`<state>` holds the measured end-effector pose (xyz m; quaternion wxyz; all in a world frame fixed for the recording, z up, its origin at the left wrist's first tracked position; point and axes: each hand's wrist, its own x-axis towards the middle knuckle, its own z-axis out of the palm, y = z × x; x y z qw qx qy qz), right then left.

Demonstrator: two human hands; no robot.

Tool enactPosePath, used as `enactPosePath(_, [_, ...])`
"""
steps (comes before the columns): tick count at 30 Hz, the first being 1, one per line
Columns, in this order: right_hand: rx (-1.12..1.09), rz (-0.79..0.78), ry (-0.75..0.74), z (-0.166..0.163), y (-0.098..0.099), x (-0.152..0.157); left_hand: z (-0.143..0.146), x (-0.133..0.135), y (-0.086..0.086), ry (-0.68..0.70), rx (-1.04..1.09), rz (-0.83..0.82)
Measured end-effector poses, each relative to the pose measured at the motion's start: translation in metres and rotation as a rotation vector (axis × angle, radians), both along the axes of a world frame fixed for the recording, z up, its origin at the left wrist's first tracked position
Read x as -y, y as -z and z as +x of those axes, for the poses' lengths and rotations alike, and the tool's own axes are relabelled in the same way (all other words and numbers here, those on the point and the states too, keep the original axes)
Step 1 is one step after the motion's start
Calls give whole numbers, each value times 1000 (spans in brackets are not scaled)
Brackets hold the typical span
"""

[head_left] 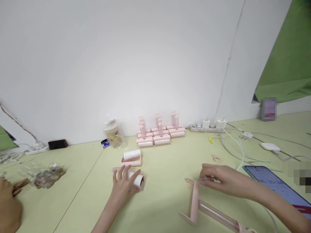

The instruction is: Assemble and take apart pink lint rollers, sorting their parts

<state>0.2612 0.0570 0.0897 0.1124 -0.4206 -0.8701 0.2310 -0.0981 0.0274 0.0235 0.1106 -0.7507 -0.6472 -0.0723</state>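
Observation:
My left hand point(123, 185) rests over a white paper roll point(136, 180) lying on the pale green table point(165, 161), fingers curled around it. Just behind it lies an assembled pink lint roller point(132, 157). My right hand point(220, 181) reaches left with fingers pinched at the top of a pink roller frame point(194, 202), whose clear pink handle point(217, 215) runs toward me. Whether the pinch holds the frame or a smaller part is unclear.
Several finished pink lint rollers point(160, 134) stand stacked against the white wall. A plastic bag point(113, 134), a power strip with chargers point(206, 127), cables and a phone point(277, 183) lie around. Another person's hand point(8, 207) is at the far left beside clear packets point(46, 176).

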Motion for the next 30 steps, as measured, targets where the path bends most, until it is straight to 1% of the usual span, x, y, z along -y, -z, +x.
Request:
enactPosePath(1, [51,-22,-21,2,6,3,-8,1,2,-62,12,-16])
enactPosePath(3, [95,-52,-42,1,16,7,-16,1,6,-127,62,-71])
enactPosePath(5, [89,-25,-44,-7,21,4,-17,1,10,-126,122,-106])
enactPosePath(7, [54,52,-66,-24,20,-5,-19,1,10,-91,160,-72])
enactPosePath(9, [4,148,-138,-53,15,-18,-28,-1,6,-50,182,1])
enactPosePath(11, [-15,255,-229,-92,12,-33,-48,-6,-1,-50,186,29])
enactPosePath(12, [-10,273,-257,-114,12,-40,-61,-10,-5,-67,178,3])
enactPosePath(14, [2,293,-287,-158,16,-51,-89,-16,-12,-182,110,-99])
enactPosePath(15, [13,301,-291,-179,19,-56,-101,-19,-14,-212,95,-135])
enactPosePath(17, [48,305,-288,-211,26,-62,-120,-19,-17,-226,72,-185])
enactPosePath(19, [99,297,-265,-229,34,-67,-128,-16,-21,-193,65,-193])
enactPosePath(21, [149,280,-244,-233,41,-72,-125,-10,-26,-170,96,-157])
enactPosePath(24, [204,249,-229,-221,50,-77,-100,-4,-40,-155,297,-53])
enactPosePath(25, [215,239,-220,-215,51,-78,-87,-3,-45,-137,391,-28])
enactPosePath(28, [225,213,-158,-191,53,-77,-34,-8,-57,-14,686,-15])
enactPosePath(30, [217,198,-69,-168,50,-76,5,-18,-58,4,838,-79])
